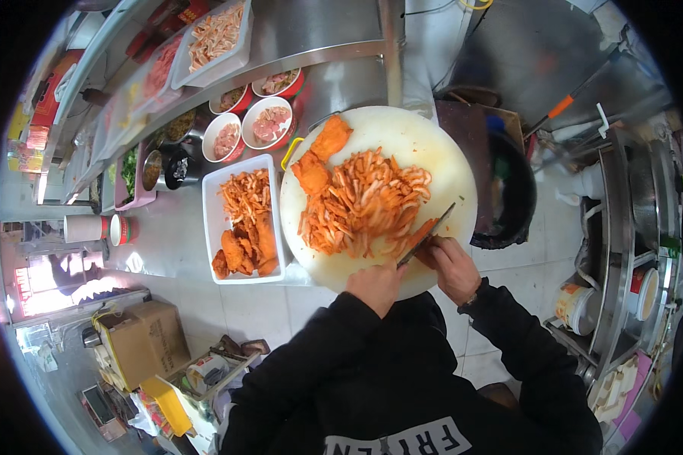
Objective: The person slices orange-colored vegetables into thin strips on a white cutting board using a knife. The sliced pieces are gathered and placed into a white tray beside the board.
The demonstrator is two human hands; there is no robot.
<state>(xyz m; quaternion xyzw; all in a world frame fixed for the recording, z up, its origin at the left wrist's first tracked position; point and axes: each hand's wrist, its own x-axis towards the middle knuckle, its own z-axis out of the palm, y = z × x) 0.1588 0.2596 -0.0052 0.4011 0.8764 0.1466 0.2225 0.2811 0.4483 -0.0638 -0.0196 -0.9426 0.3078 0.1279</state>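
My left hand (377,285) grips a knife (432,230) at its near end, with the blade slanting up and right across the board. Beside the blade, my right hand (454,268) has its fingers bent over a piece of orange coated meat, mostly hidden under them. Both hands are at the near right part of a round, pale cutting board (375,126). A heap of cut orange meat strips (364,199) covers its middle. Uncut orange fillets (319,159) lie at the board's far left.
Left of the board stands a white plastic tub (208,227) with strips and whole fillets. Paper bowls of raw meat (268,122) are behind it. A steel shelf (319,52) runs above, bearing a tub of pale strips (216,37). A black bin (512,199) is at right.
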